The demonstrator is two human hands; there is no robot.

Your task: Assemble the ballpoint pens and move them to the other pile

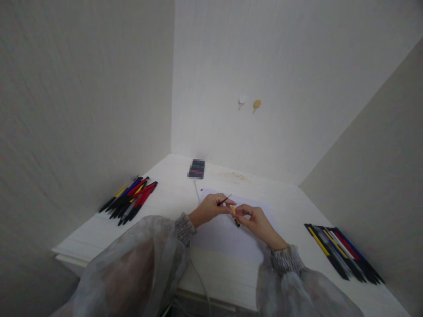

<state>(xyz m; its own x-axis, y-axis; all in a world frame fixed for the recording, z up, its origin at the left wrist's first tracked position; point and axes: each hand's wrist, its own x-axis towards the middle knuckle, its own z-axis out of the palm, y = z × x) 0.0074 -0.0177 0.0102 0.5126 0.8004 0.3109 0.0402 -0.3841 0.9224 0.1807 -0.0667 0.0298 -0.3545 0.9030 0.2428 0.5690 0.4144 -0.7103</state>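
Observation:
My left hand (213, 205) is closed, with a thin dark rod that looks like a pen refill (225, 199) sticking out between its fingers. My right hand (253, 220) pinches a small yellow pen barrel (233, 210), and the left fingertips meet it from the other side. Just below the fingertips shows a short black pen part (237, 223); whether it joins the yellow piece I cannot tell. Both hands are over a pale sheet (224, 244) on the white table.
A pile of pens (132, 198) in several colours lies at the left edge of the table. More pens (343, 253) lie side by side at the right. A blurred dark device (197, 169) with a cable stands near the back wall. Two hooks (257, 104) are on that wall.

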